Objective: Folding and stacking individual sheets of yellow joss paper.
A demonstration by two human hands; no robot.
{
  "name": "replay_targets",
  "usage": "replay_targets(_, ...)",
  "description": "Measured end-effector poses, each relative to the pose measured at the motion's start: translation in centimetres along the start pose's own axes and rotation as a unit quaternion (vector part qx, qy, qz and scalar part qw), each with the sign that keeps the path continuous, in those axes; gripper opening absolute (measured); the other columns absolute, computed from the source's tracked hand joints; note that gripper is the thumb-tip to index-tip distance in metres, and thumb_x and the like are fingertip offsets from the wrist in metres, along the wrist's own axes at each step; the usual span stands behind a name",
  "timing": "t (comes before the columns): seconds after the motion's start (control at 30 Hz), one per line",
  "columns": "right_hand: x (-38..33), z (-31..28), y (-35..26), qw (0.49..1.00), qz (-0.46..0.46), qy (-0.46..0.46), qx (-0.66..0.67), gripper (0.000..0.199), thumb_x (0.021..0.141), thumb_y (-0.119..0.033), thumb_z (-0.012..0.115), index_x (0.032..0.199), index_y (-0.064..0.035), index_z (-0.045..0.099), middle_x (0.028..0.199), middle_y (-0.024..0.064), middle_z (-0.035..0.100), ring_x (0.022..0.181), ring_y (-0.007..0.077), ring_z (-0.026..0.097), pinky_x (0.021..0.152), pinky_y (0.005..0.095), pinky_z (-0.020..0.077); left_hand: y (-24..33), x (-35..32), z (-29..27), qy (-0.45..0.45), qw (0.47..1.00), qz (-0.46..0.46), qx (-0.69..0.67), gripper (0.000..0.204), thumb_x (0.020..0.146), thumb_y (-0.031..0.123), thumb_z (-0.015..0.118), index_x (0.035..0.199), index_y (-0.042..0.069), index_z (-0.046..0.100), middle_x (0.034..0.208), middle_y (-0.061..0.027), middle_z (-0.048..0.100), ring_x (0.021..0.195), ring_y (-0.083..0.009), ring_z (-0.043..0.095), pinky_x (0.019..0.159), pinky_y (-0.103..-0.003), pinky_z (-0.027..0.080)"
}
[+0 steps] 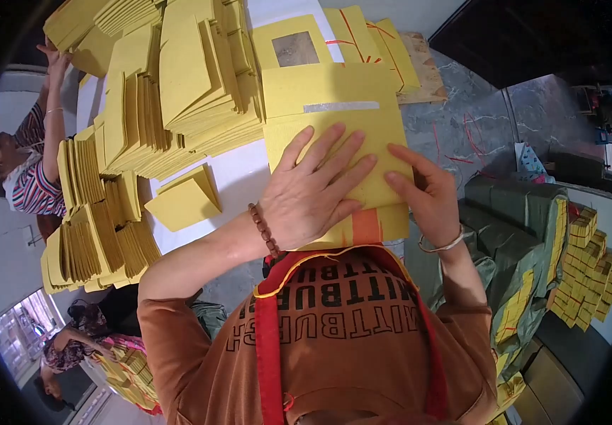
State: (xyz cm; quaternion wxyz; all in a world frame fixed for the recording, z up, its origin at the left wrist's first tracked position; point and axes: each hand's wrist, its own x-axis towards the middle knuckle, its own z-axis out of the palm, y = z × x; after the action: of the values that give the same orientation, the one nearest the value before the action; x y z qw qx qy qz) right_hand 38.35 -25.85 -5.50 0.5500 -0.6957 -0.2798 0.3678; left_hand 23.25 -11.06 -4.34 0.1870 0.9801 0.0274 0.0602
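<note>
Covering most of the view, a white table [245, 180] was seen, and it was loaded with many piles of folded yellow paper [178, 92]. Some piles were stacked flat and some were stood on edge at the left side [100, 227]. One single folded piece [182, 202] was lying alone on the bare white part. On the right, on the floor, green sacks [518, 227] and small yellow bundles [586, 273] were kept, well apart from the table.

At the near edge of the table, a stack of yellow sheets [334, 106] was placed just in front of the person. The left hand [313, 188] was laid flat on the top sheet, with the fingers spread wide and nothing gripped; only pressure was given. The right hand [426, 195] was set beside it, with the fingers bent down onto the right part of the same sheet, touching it but not closed around anything. An orange band [366, 225] was visible under the hands at the near edge of the stack.

To do this pressing well, it is judged that the sheet should be held still by the flat left palm while the right fingertips are drawn firmly along the edge, so that corners are kept aligned and no sheet below is shifted. Another person's arm [54, 113] was raised at the far left piles.
</note>
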Motion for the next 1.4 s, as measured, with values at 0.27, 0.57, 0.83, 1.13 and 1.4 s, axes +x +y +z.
replay_targets(0.27,-3.0,0.4,0.7,0.800,-0.316,-0.143,-0.490,0.055,0.083,-0.046,0.052,0.125,-0.0088,0.050,0.135,0.0101,0.042,0.128,0.0299,0.034,0.104,0.0585,0.0089,-0.6,-0.5,0.8,0.018,1.000,0.004,0.004,0.066,0.075,0.036,0.062,0.133,0.010,0.041,0.140,-0.0138,0.032,0.132,-0.0320,0.025,0.107,-0.048,0.013)
replay_targets(0.57,-2.3,-1.7,1.4,0.942,-0.191,-0.203,-0.186,0.079,0.083,-0.058,0.045,0.139,-0.0056,0.026,0.138,0.0168,0.037,0.132,0.0331,0.028,0.108,0.0498,0.0097,0.7,-0.4,1.7,0.103,0.986,0.035,0.127,0.060,0.071,0.039,0.064,0.117,0.002,0.052,0.115,-0.0171,0.051,0.105,-0.0326,0.048,0.085,-0.043,0.039)
replay_targets(0.83,0.0,-0.5,1.0,0.963,-0.248,-0.004,0.101,0.067,0.091,-0.050,0.036,0.142,-0.0100,0.019,0.135,0.0213,0.040,0.126,0.0325,0.038,0.107,0.0431,0.0221,2.2,-0.8,1.1,0.296,0.939,-0.036,0.170,0.038,0.075,0.016,0.051,0.108,-0.001,0.057,0.102,-0.0180,0.060,0.092,-0.0292,0.058,0.073,-0.035,0.048)
replay_targets(1.13,0.6,-1.4,1.9,0.943,-0.242,-0.117,-0.197,0.066,0.091,-0.052,0.029,0.128,-0.0003,0.045,0.131,0.0168,0.046,0.127,0.0299,0.037,0.107,0.0402,0.0211,-7.3,-24.8,6.2,0.282,0.908,-0.202,0.236,0.042,0.072,0.006,0.053,0.113,0.011,0.060,0.117,-0.0074,0.058,0.106,-0.0242,0.055,0.088,-0.040,0.038)
replay_targets(1.4,0.5,-0.7,2.3,0.944,-0.241,-0.117,-0.191,0.061,0.093,-0.048,0.030,0.122,0.0011,0.051,0.128,0.0146,0.050,0.129,0.0294,0.034,0.107,0.0398,0.0212,-14.7,-27.8,10.7,0.185,0.874,-0.311,0.323,0.061,0.071,0.004,0.056,0.126,0.029,0.049,0.126,0.0005,0.050,0.117,-0.0209,0.045,0.092,-0.047,0.032)
